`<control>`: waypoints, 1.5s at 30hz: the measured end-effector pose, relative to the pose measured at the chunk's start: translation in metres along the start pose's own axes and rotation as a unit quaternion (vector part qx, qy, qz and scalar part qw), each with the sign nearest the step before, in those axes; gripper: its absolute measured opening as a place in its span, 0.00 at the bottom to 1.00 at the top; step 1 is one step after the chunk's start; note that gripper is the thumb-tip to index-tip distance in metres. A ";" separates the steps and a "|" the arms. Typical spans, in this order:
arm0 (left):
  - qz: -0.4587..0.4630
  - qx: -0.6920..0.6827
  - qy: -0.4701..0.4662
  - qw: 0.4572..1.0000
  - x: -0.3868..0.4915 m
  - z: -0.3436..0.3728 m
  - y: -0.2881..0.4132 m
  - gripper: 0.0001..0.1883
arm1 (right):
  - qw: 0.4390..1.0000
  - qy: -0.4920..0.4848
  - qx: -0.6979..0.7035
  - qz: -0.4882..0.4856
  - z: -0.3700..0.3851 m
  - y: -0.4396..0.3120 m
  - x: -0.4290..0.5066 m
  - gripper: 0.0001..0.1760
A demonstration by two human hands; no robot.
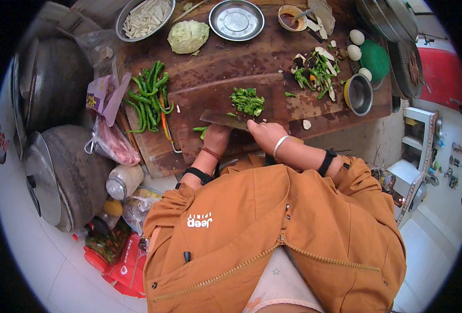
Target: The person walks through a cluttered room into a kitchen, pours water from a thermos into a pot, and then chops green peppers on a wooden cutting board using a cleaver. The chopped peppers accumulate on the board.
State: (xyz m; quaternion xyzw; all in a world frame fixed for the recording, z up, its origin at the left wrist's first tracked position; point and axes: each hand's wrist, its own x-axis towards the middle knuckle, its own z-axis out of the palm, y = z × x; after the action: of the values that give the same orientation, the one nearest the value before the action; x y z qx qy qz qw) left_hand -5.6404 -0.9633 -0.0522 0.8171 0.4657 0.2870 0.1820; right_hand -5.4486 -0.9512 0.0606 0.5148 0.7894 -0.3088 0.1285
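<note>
My right hand (268,135) grips a cleaver (225,119) whose dark blade lies across the wooden cutting board (199,92). Close behind the blade is my left hand (216,137), fingers bent down; a piece of green pepper (200,129) shows beside it, and its fingertips are hidden. Just beyond the blade sits a small heap of chopped green pepper (247,101). Whole green chili peppers (148,98) and an orange one (164,127) lie to the left. Pepper tops and trimmings (317,74) are scattered to the right.
Along the far side stand a bowl of white strips (147,17), a cabbage (188,36), a metal plate (236,19) and a sauce bowl (292,18) with a spoon. Eggs (356,37), a green basket (374,60) and a metal bowl (360,95) are right; bagged meat (115,143) is left.
</note>
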 end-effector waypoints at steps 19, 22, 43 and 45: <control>-0.138 -0.074 -0.035 0.987 -0.001 0.002 0.002 0.10 | 1.000 -0.022 0.000 0.008 -0.030 -0.008 -0.033 0.09; -0.141 -0.092 -0.006 0.986 -0.002 0.006 -0.001 0.11 | 1.000 -0.022 0.005 0.019 -0.029 -0.009 -0.030 0.08; 0.008 -0.037 0.036 0.999 0.010 -0.003 0.002 0.10 | 0.996 0.042 0.048 0.061 -0.019 0.022 -0.002 0.13; -0.012 -0.022 0.016 1.000 0.009 -0.003 0.003 0.10 | 0.999 -0.005 0.006 0.049 -0.028 0.017 -0.019 0.13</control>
State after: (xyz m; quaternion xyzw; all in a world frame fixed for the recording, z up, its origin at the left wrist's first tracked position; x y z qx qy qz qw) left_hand -5.6370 -0.9566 -0.0452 0.8022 0.4720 0.3085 0.1960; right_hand -5.4216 -0.9434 0.0860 0.5523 0.7606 -0.3094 0.1440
